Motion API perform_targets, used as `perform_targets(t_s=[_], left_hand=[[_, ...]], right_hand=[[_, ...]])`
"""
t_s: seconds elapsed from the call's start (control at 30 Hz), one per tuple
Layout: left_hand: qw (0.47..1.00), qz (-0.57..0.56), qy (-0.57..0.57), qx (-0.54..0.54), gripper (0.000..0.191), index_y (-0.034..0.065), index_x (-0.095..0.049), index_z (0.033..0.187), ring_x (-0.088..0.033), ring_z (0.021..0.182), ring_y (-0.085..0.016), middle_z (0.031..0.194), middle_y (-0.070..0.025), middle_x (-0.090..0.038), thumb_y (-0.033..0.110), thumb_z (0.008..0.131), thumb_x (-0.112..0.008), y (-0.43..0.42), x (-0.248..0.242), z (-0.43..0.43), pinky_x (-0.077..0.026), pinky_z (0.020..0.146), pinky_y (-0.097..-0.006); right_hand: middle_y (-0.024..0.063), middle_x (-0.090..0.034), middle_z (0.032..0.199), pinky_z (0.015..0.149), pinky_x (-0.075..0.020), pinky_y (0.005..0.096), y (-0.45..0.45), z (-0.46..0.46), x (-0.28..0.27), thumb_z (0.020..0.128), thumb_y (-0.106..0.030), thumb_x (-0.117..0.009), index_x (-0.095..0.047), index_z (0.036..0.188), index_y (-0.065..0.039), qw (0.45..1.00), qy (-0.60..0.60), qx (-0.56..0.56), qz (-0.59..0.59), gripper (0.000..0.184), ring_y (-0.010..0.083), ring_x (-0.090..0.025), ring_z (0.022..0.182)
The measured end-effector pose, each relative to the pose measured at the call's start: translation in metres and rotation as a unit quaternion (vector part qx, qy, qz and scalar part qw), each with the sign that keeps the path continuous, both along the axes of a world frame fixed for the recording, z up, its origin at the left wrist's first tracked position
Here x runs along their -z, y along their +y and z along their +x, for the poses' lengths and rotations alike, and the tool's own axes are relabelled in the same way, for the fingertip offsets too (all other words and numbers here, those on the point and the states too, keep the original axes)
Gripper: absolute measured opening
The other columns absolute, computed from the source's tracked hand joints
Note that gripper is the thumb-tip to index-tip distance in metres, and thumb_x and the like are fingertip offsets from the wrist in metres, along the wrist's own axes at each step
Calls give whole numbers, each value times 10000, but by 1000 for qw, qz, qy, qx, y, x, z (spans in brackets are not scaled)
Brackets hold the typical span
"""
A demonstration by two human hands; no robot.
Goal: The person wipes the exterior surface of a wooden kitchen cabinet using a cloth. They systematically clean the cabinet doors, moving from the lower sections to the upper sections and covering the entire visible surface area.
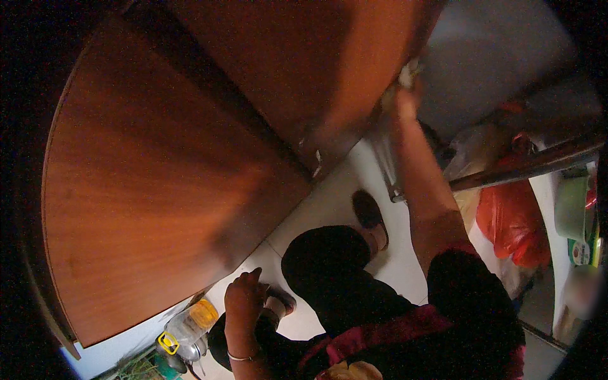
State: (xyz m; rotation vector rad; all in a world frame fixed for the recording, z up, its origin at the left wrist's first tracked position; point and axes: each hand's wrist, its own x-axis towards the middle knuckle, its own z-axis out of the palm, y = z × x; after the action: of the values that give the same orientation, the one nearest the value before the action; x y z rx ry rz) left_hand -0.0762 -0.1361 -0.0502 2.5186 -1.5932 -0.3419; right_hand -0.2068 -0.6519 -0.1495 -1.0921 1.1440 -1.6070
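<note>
My right arm reaches up along the edge of the upper brown wooden panel [294, 61]. Blurred at that edge, my right hand [407, 95] grips a pale, crumpled cloth-like piece [408, 73]; its exact kind is unclear. My left hand [244, 297] hangs low, near the bottom edge of the larger wooden panel [156, 190]. Its fingers are loosely bent, and nothing shows in them, though the palm is turned away. A dark gap separates the two panels, and a small shiny fitting [317, 161] sits close to its lower end.
Right of my arm, a grey surface [489, 61] carries bagged items. A red plastic bag [510, 223] hangs below its dark edge [522, 166]. Farther right stands a pale green container [571, 204]. A clear plastic bottle [183, 327] stands at lower left. Pale floor tiles [327, 204] lie beneath me.
</note>
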Motion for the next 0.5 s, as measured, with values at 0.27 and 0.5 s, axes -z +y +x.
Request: perform_targets(t_s=[0.27, 0.5], left_hand=[[999, 41, 26, 15, 342, 77, -617, 1072, -616, 770, -306, 853, -146, -629, 161, 741, -634, -16, 1, 6, -502, 673, -393], [996, 83, 12, 44, 351, 78, -621, 1070, -624, 735, -276, 810, -127, -629, 170, 732, -641, -21, 14, 10, -506, 643, -363]], right_hand=[[175, -443, 1241, 978, -367, 414, -49, -5, -108, 750, -2, -545, -471, 1228, -40, 905, 188, 205, -322, 485, 321, -421, 1178], [172, -423, 1266, 970, -352, 413, -67, 0, 0, 772, -71, -588, -449, 1243, -32, 960, -250, -13, -129, 493, 296, -408, 1169]])
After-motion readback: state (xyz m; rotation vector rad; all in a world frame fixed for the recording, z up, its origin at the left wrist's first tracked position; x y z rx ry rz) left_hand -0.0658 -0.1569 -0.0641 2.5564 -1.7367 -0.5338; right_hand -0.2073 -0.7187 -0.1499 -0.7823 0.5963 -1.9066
